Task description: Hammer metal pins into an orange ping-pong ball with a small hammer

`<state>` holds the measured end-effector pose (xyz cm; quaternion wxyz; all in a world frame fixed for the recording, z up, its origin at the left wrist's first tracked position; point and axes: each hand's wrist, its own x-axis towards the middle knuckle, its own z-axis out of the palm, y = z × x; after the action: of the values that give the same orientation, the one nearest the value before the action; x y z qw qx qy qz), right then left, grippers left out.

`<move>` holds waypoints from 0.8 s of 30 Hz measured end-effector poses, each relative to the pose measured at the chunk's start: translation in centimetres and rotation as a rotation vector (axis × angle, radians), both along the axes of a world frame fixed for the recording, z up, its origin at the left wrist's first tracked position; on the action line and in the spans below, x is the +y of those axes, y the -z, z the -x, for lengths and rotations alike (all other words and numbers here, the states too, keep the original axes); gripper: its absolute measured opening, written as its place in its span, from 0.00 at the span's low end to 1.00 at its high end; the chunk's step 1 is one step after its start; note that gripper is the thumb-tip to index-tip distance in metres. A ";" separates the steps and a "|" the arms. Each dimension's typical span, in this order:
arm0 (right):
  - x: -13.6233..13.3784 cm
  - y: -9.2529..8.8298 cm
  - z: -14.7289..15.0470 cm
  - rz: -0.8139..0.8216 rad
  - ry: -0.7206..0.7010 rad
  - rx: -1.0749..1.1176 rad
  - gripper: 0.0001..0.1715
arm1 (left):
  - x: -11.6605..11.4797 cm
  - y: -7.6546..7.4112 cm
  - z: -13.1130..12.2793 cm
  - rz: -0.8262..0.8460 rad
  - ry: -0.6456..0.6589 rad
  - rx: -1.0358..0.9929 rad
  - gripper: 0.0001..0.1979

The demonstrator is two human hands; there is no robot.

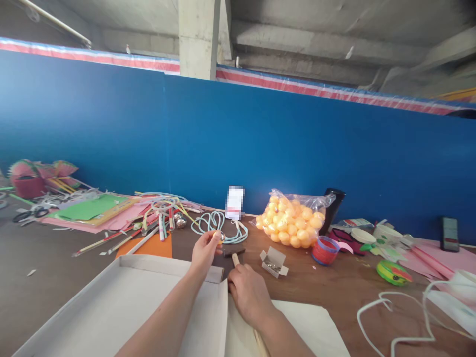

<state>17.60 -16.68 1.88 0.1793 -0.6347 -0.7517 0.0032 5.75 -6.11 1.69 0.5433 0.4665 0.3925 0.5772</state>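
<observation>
Left hand raised over the far edge of the white tray, forearm slanting up from below, fingertips pinched around a small orange ball. Right hand flat on the wooden table, fingers curled around a pale-handled tool. No legible writing.

One bag of orange balls, contents too many to count. One phone, one small open box, apparently two scissors.
</observation>
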 end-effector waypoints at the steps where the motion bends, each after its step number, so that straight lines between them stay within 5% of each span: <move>1: 0.0 -0.1 -0.1 -0.003 0.004 0.043 0.08 | -0.2 -0.1 -0.1 -0.002 0.029 -0.029 0.22; 10: 0.4 -0.7 -2.3 -0.105 0.130 0.876 0.13 | -1.9 -1.1 -0.8 0.145 0.491 -0.369 0.17; 24: 0.2 -2.0 -3.0 -0.071 0.048 1.476 0.13 | -3.3 -1.8 -0.9 0.179 0.735 -0.380 0.18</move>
<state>20.61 -16.49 3.87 0.6586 -0.4776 -0.4211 0.4010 6.62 -9.40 3.45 0.8140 0.4117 0.1415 0.3846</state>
